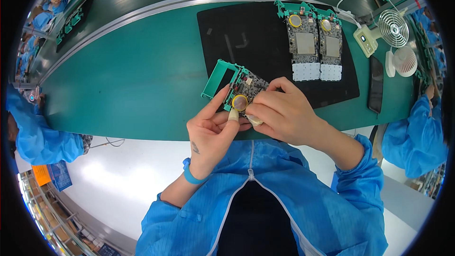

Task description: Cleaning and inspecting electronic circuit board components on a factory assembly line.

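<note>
Above the table's near edge I hold a circuit board (257, 84), tilted, with a green plastic frame (214, 81) at its left end. A round battery with a yellow rim (240, 103) sits on the board by my left thumb. My left hand (208, 132) grips the board by its left part, the thumb in a pale finger cover. My right hand (289, 114) closes over the board's right end, fingers bent against it and hiding that part. A small pale piece (254, 120) shows under the right fingertips; I cannot tell what it is.
Two similar boards (304, 42) with green frames lie side by side on a black mat (256, 28). To their right are a dark flat object (375, 84) and two small fans (394, 28). A metal rail (156, 10) borders the green table; people in blue work nearby.
</note>
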A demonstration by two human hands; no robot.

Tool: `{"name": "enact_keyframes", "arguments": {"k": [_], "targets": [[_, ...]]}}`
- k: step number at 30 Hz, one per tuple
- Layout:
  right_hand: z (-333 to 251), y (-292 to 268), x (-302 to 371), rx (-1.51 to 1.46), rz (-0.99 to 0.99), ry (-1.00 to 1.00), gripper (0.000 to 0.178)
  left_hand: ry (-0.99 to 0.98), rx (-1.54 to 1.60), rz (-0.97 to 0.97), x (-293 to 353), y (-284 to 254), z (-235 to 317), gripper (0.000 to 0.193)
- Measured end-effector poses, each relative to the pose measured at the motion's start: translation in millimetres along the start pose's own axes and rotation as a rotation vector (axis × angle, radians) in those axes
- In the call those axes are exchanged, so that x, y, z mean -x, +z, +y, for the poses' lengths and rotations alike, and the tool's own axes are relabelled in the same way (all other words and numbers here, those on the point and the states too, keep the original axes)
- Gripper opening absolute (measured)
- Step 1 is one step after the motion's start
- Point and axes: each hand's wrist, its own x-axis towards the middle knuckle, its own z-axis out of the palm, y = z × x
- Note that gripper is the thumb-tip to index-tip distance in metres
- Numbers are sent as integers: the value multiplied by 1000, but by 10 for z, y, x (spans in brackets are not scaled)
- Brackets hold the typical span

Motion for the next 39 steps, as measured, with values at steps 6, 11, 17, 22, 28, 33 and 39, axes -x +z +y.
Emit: {"name": "enact_keyframes", "arguments": {"k": [6, 11, 17, 22, 28, 33, 39], "targets": [[-73, 1, -24, 22, -31, 132, 30, -17, 76, 24, 10, 26, -22, 53], [-132, -39, -7, -100, 115, 311, 34, -25, 74, 59, -82, 72, -11, 53], [-268, -72, 46, -302, 6, 610, 30, 22, 37, 122, -203, 193, -44, 54], [-239, 141, 53, -152, 31, 625, 30, 18, -16, 138, -208, 178, -84, 54], [-251, 193, 27, -58, 58, 587, 30, 62, -2, 143, -193, 184, -77, 54], [-241, 197, 53, -95, 71, 578, 30, 59, 14, 130, -191, 179, -90, 55], [-260, 183, -2, -49, 30, 565, 30, 81, -29, 136, -201, 171, -91, 55]]}}
